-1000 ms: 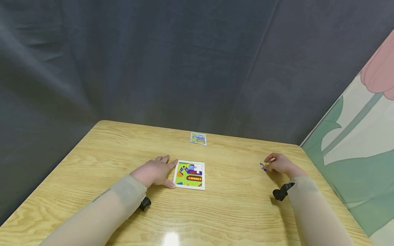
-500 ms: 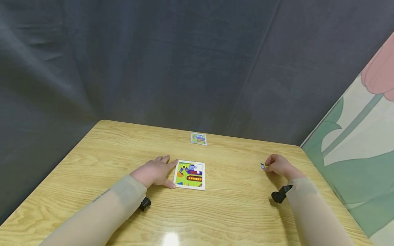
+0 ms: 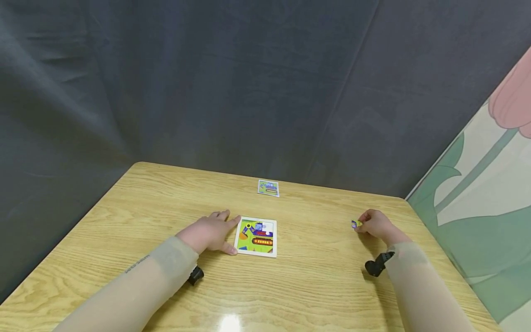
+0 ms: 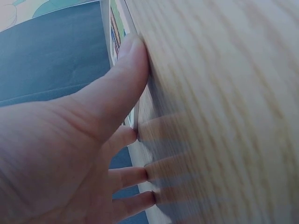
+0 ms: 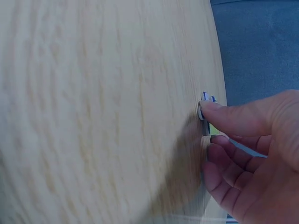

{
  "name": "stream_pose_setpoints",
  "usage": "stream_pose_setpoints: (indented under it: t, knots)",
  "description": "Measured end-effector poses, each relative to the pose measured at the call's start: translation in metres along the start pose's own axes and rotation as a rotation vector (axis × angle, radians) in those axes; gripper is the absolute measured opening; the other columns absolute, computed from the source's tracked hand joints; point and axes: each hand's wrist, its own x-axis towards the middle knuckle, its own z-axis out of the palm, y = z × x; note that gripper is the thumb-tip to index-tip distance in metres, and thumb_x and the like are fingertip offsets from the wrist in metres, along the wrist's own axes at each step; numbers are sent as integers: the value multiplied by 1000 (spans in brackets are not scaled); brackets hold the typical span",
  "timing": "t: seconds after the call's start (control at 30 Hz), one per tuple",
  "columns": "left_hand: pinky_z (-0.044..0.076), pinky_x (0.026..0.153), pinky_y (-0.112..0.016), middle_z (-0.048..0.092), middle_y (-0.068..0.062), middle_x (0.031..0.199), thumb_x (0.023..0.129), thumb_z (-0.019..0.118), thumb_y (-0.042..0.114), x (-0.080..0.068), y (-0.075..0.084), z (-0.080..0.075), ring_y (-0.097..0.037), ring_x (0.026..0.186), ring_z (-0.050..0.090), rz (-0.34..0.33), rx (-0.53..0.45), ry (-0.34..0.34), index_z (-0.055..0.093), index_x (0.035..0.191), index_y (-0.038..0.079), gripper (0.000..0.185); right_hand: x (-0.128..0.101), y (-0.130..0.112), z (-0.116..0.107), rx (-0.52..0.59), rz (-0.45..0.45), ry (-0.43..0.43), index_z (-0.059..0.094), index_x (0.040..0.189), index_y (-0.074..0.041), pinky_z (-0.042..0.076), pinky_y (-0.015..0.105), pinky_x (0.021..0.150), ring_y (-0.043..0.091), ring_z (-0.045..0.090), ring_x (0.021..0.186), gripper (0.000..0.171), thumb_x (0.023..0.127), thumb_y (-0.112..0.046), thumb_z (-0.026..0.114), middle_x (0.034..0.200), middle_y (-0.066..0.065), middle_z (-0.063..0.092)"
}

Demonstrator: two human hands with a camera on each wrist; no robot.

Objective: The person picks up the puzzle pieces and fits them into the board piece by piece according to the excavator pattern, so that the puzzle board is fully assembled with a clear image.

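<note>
A square jigsaw puzzle (image 3: 256, 253) in a white frame lies on the table, its picture an excavator on green. A white gap shows at its upper right. My left hand (image 3: 210, 233) is spread at the frame's left edge, with thumb and index fingertip right at the border; the left wrist view has the thumb (image 4: 133, 53) along that edge. Over to the right, my right hand (image 3: 375, 224) pinches a small jigsaw piece (image 3: 355, 224) of purple and yellow-green. In the right wrist view, thumb and fingers hold this piece (image 5: 204, 112) low at the tabletop, partly hidden by the thumb.
A small picture card (image 3: 268, 187) with the same excavator lies near the back edge of the wooden table (image 3: 307, 286). Behind the table hangs a dark curtain (image 3: 232, 92). A flower-patterned cloth (image 3: 489, 184) borders the right side.
My right hand has turned the puzzle piece slightly in its fingers, so more of its yellow-green face shows. The left hand and the framed puzzle have stayed in place.
</note>
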Motion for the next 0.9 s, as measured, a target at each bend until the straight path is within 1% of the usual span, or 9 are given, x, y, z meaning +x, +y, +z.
stream_pose_setpoints:
  t: [0.13,0.33,0.4,0.47,0.57,0.67,0.73,0.8,0.9]
  knots:
    - [26,112,-58,20,-19,160,79,73,58,-1,1,-2,-42,144,20,0,3,1,29,158,21,98,-1,-2,2,4,-17,19,52,101,7,44,32,63,26,50,79,33,82,-2,77,91,15,52]
    - [26,112,-58,20,-19,160,80,72,57,-4,2,-3,-42,144,20,1,9,-2,28,158,20,97,0,-7,11,35,-66,41,54,98,5,46,31,59,22,53,73,22,85,2,71,84,11,54]
    - [26,112,-58,20,-19,161,80,72,57,-4,2,-3,-41,145,20,-1,10,-2,28,158,21,97,-1,-12,15,68,-77,35,54,98,4,48,30,59,20,55,71,18,87,4,67,82,10,55]
    - [25,112,-58,19,-19,161,80,72,57,-4,2,-3,-41,145,19,-3,7,-4,27,158,21,97,-2,-20,19,124,-99,23,53,98,6,50,31,59,20,57,70,15,90,4,65,81,10,55]
    - [25,112,-58,20,-19,161,80,72,56,-5,3,-3,-41,145,20,-4,6,-4,28,158,20,97,-8,-40,29,249,-147,-5,52,103,9,53,33,64,20,57,70,16,92,4,62,82,11,56]
    - [26,112,-57,19,-18,161,80,72,57,-4,3,-3,-41,145,19,-5,15,-6,27,158,21,97,-14,-69,44,370,-219,-57,51,116,12,54,37,69,21,56,72,26,94,4,61,83,12,58]
    - [25,112,-57,19,-19,161,80,71,58,-5,3,-4,-41,145,20,-2,22,-5,27,158,20,98,-18,-90,56,422,-266,-94,52,121,12,55,38,72,21,56,72,30,94,5,61,83,12,59]
    - [25,112,-58,20,-20,160,80,71,58,-5,3,-4,-42,144,20,3,27,-1,27,158,20,98,-21,-109,67,447,-310,-125,55,121,12,55,39,73,21,57,72,28,94,5,62,82,12,60]
    - [26,112,-59,20,-21,160,80,71,58,-5,3,-4,-43,144,21,13,30,5,27,158,19,98,-23,-133,83,456,-343,-147,62,111,10,56,37,71,20,57,71,19,93,6,63,81,10,60]
